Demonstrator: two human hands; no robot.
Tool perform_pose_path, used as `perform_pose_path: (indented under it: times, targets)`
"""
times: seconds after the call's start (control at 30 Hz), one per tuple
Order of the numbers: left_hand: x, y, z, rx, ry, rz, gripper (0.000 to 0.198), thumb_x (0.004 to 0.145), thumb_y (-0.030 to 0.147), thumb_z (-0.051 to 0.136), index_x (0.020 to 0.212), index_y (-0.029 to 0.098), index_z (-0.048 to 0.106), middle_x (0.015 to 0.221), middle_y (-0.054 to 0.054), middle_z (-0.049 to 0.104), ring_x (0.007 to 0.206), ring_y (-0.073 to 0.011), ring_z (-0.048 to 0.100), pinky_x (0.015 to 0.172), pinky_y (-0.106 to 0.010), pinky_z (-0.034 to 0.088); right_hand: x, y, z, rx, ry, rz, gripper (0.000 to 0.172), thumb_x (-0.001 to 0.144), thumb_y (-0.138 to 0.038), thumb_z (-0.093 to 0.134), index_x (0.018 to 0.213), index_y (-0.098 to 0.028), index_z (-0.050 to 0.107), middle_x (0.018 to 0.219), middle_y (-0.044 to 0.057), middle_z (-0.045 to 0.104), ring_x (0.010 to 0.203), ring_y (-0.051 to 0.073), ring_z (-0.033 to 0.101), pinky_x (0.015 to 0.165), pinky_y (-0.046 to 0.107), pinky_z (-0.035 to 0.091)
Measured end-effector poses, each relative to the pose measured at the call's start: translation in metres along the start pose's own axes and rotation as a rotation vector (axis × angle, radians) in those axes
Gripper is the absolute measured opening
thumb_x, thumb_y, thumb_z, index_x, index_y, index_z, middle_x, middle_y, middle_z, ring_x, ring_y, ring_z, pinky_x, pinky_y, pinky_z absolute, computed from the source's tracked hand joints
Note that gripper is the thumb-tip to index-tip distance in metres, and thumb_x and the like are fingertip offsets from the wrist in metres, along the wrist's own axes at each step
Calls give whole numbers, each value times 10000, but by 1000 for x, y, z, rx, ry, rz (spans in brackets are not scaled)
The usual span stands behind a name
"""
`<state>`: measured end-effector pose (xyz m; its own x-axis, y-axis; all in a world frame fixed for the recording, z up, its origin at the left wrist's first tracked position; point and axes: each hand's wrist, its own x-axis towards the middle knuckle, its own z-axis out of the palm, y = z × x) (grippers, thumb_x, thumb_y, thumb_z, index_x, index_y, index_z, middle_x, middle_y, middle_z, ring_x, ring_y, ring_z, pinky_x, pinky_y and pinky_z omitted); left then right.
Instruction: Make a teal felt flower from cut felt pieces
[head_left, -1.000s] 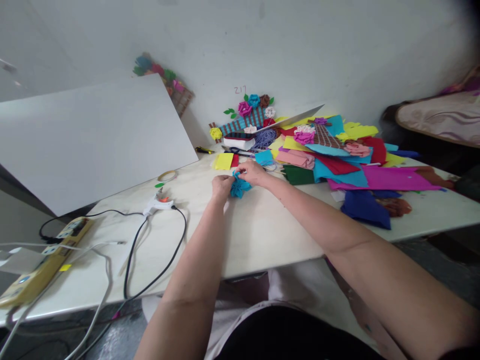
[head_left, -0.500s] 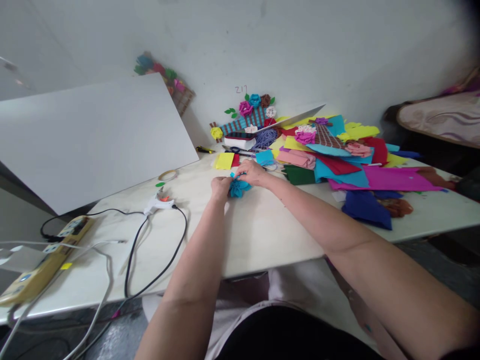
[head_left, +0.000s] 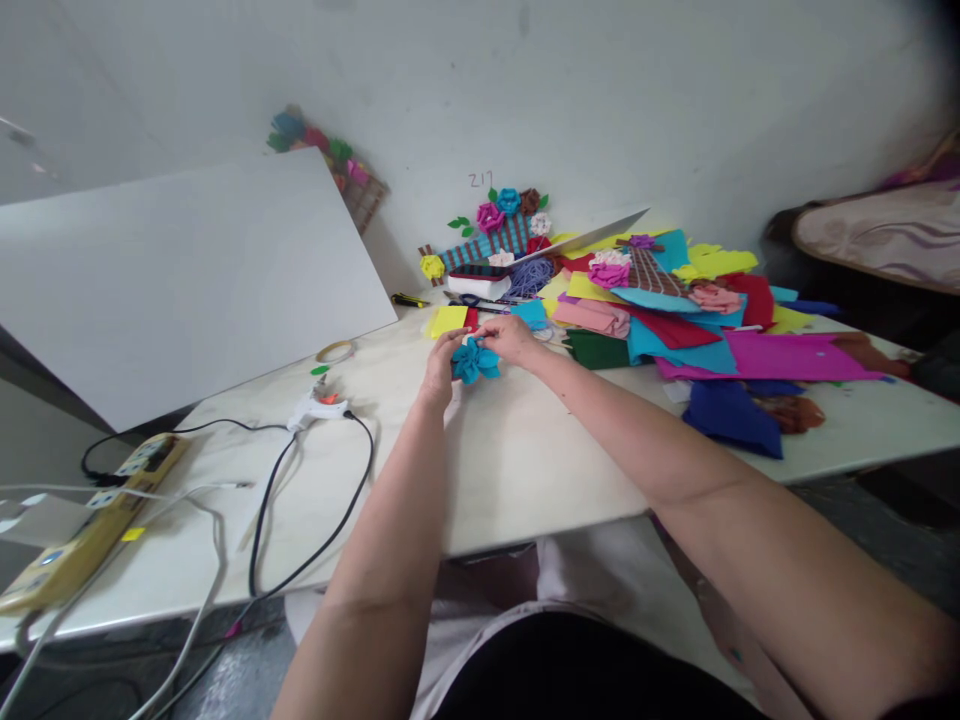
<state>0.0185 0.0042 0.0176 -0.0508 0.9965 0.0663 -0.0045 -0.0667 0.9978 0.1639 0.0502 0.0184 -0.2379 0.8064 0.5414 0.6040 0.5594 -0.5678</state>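
Note:
A turquoise paper flower (head_left: 476, 363) is held just above the white table, petals spread toward me. My left hand (head_left: 441, 368) is closed on the flower's left side, its thumb hidden behind the petals. From the right, my right hand (head_left: 510, 342) pinches the flower's upper edge, fingertips close to those of the left. Just beyond the hands lie a yellow paper square (head_left: 449, 321) and a turquoise paper piece (head_left: 529, 315).
A white glue gun (head_left: 318, 408) with a black cable rests left of my hands, near a tape roll (head_left: 335, 351). A power strip (head_left: 94, 520) lies at far left. Coloured paper (head_left: 772, 355) is heaped on the right. A white board (head_left: 195, 280) leans at the left.
The flower has turned and its petals show more openly. My left fingers have straightened and shifted upward along its side; my right hand has hardly moved.

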Motion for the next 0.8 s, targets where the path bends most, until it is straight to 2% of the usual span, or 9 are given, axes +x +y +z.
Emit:
perform_pose_path:
  times: [0.1,0.2,0.37,0.63,0.8]
  targets:
    - [0,-4,-4,-26,-107,51,444,629,361,588,1042,198,591,722,9,574,563,-102,534,503,-207,424,0,0,-2,-22,13,-7,184,689,-147,626,811,-202,752,795,18,728,763,156,626,704,255,450]
    - [1,-6,-7,1,-160,71,471,562,306,663,1011,191,577,741,10,595,560,-100,553,510,-215,440,0,-2,-4,-45,8,-10,188,686,-144,618,804,-199,754,783,20,728,764,161,622,692,255,444]
    - [-2,-5,-6,43,-161,63,487,484,214,722,933,160,542,658,32,571,497,-97,547,485,-223,440,-1,-4,-6,-39,2,-7,192,677,-138,616,798,-192,755,773,23,726,754,165,618,669,253,437]
    - [3,-10,-6,67,-136,91,408,501,187,722,875,138,566,615,30,587,480,-101,553,474,-222,448,-2,-4,-3,-63,15,9,186,660,-138,647,799,-196,756,777,29,707,767,161,603,703,262,439]
    - [0,-6,-5,76,-111,74,308,503,171,693,795,124,608,554,28,588,462,-95,532,472,-213,427,-2,-4,-1,-14,25,0,167,642,-128,660,767,-182,757,763,36,698,751,160,604,715,268,443]
